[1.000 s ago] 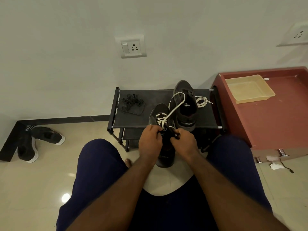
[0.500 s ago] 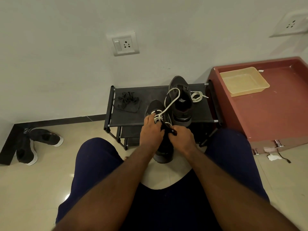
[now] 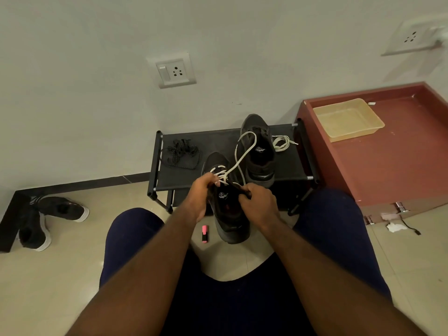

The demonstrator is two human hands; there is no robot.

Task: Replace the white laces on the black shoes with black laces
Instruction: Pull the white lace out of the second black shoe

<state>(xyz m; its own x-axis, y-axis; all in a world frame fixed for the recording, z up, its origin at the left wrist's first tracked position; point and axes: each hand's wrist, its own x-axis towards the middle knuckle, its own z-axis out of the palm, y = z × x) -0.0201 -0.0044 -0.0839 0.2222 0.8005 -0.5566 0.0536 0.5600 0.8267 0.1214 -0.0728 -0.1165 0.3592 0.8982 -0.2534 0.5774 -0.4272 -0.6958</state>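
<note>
Fingers point(image 3: 210, 178) pinch white lace point(image 3: 238, 158), shoe point(image 3: 231, 223) — between them

The hands point(image 3: 260, 204) have parted, uncovering the shoe point(image 3: 229, 207) opening.

White wall point(image 3: 97, 69) ahead of me — one socket plate point(image 3: 175, 72) above the black rack point(image 3: 218, 141). Beige floor tiles point(image 3: 60, 275) meet dark skirting point(image 3: 97, 184); a red-brown cabinet point(image 3: 400, 166) carries a yellow tray point(image 3: 346, 120) at its far-left corner.

Black shoe point(image 3: 230, 214) with loosened white lace point(image 3: 243, 155); second shoe point(image 3: 260, 163), black laces point(image 3: 180, 151) behind
</note>
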